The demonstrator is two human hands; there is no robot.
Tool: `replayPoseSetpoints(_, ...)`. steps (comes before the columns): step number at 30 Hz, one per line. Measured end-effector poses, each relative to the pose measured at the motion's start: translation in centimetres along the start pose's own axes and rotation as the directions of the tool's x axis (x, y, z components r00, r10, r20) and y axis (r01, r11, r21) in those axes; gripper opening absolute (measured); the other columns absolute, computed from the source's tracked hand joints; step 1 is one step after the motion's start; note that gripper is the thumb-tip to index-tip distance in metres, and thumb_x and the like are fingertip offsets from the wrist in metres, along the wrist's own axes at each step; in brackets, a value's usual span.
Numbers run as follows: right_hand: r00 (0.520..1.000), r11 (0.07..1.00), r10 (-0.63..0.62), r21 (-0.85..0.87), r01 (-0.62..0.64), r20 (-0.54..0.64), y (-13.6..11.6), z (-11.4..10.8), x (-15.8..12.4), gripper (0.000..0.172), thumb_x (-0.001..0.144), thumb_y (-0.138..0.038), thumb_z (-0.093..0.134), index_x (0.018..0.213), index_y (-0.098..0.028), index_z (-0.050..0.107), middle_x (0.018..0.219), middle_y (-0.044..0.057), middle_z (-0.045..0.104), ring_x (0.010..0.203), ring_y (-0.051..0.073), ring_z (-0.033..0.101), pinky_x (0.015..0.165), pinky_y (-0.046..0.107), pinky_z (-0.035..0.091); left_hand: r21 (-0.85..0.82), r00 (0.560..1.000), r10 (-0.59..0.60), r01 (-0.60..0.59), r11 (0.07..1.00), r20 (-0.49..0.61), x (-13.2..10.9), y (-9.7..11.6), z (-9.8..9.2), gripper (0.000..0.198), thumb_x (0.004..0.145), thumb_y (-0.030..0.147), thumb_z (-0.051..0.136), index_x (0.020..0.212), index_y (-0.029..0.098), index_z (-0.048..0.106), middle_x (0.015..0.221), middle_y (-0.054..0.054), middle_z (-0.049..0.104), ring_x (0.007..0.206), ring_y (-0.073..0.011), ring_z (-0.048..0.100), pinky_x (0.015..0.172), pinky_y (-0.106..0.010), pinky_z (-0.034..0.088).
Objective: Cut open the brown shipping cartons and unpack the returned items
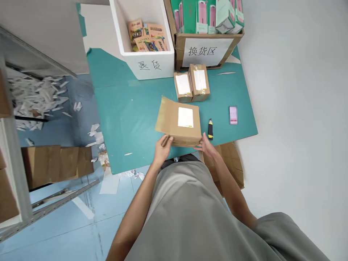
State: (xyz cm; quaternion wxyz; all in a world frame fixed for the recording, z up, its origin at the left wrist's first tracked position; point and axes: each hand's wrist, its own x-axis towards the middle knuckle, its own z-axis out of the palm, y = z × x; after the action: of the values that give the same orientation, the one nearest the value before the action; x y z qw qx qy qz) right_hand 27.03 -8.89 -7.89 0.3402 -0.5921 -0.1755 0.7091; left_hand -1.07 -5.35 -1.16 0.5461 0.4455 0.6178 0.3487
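Observation:
A brown cardboard box [174,121] with a white label sits at the table's near edge, a flap sticking out at its left. My left hand [162,149] is closed on the box's near left corner, thumb on top. At the near right corner, my right hand [207,146] grips the box between thumb and fingers; some fingertips are hidden beneath it. A black and yellow utility knife [210,129] lies just right of the box. Two smaller labelled cartons, one on the left [183,87] and one on the right [199,82], stand behind it.
A white bin [149,70] with colourful packets and a cardboard carton [181,54] of green and pink boxes stand at the back of the green table [116,108]. A phone [233,115] lies at right. Paper scraps and an open carton [230,163] are below.

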Motion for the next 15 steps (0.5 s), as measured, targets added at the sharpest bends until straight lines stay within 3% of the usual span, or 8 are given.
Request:
replayPoseSetpoints(2,0.966,0.966,-0.126,-0.249,0.068,-0.226,0.1,-1.1,1.0,0.070,0.099,-0.084,0.058,0.132,-0.024,0.076,0.145,0.017,0.077,0.130,0.035,0.074,0.111,0.052,0.062,-0.008,0.993,-0.038,0.037,0.999,-0.109,1.4,0.3,-1.3,0.045,0.085,0.068,0.072,0.087,0.023,0.066,0.088,-0.003,0.072,0.092,-0.0225,0.070,0.086,-0.029,0.057)
replayPoseSetpoints(3,0.911,0.916,-0.216,-0.397,0.064,-0.352,0.1,-1.8,1.6,0.066,0.101,-0.078,0.060,0.131,-0.022,0.075,0.145,0.019,0.076,0.134,0.036,0.071,0.115,0.052,0.059,-0.011,0.989,-0.055,0.054,0.998,-0.140,1.9,0.8,-2.0,0.044,0.084,0.066,0.073,0.089,0.023,0.068,0.090,-0.004,0.073,0.094,-0.0229,0.071,0.086,-0.029,0.057)
replayPoseSetpoints(5,0.782,0.772,-0.353,-0.632,-0.067,-0.514,0.4,-3.3,3.0,0.059,0.101,-0.063,0.066,0.137,-0.017,0.071,0.150,0.025,0.070,0.142,0.040,0.063,0.123,0.055,0.050,-0.003,0.983,-0.078,0.079,0.997,-0.165,2.7,2.0,-3.0,0.041,0.083,0.061,0.074,0.094,0.022,0.072,0.097,-0.005,0.078,0.099,-0.0240,0.073,0.087,-0.030,0.058)
replayPoseSetpoints(6,0.745,0.700,-0.378,-0.696,-0.158,-0.550,0.5,-4.0,3.7,0.059,0.101,-0.056,0.068,0.142,-0.013,0.067,0.152,0.028,0.066,0.145,0.042,0.060,0.125,0.057,0.046,0.010,0.982,-0.081,0.084,0.996,-0.169,3.0,2.6,-3.4,0.039,0.084,0.058,0.074,0.096,0.021,0.074,0.100,-0.005,0.079,0.100,-0.0244,0.074,0.087,-0.030,0.059)
replayPoseSetpoints(8,0.730,0.588,-0.367,-0.752,-0.299,-0.577,0.9,-4.9,5.0,0.061,0.101,-0.045,0.069,0.149,-0.009,0.060,0.154,0.033,0.061,0.145,0.044,0.057,0.125,0.058,0.044,0.047,0.982,-0.078,0.087,0.995,-0.170,3.6,3.5,-3.9,0.034,0.084,0.052,0.074,0.096,0.020,0.076,0.101,-0.006,0.081,0.099,-0.0248,0.075,0.087,-0.030,0.059)
replayPoseSetpoints(10,0.745,0.523,-0.345,-0.776,-0.353,-0.571,1.3,-5.4,6.1,0.060,0.104,-0.039,0.066,0.154,-0.008,0.055,0.155,0.033,0.058,0.144,0.044,0.057,0.122,0.056,0.046,0.078,0.980,-0.086,0.101,0.992,-0.182,4.2,3.8,-4.2,0.028,0.083,0.046,0.075,0.092,0.020,0.076,0.097,-0.006,0.081,0.096,-0.0248,0.075,0.085,-0.031,0.060)
replayPoseSetpoints(15,0.772,0.493,-0.321,-0.793,-0.358,-0.548,0.4,-5.7,7.9,0.054,0.106,-0.031,0.059,0.154,-0.008,0.054,0.156,0.034,0.054,0.146,0.044,0.055,0.121,0.058,0.046,-0.046,0.930,-0.267,0.264,0.963,-0.251,6.4,1.9,-4.8,0.024,0.075,0.038,0.083,0.085,0.020,0.071,0.088,-0.004,0.077,0.087,-0.0239,0.074,0.078,-0.032,0.061)
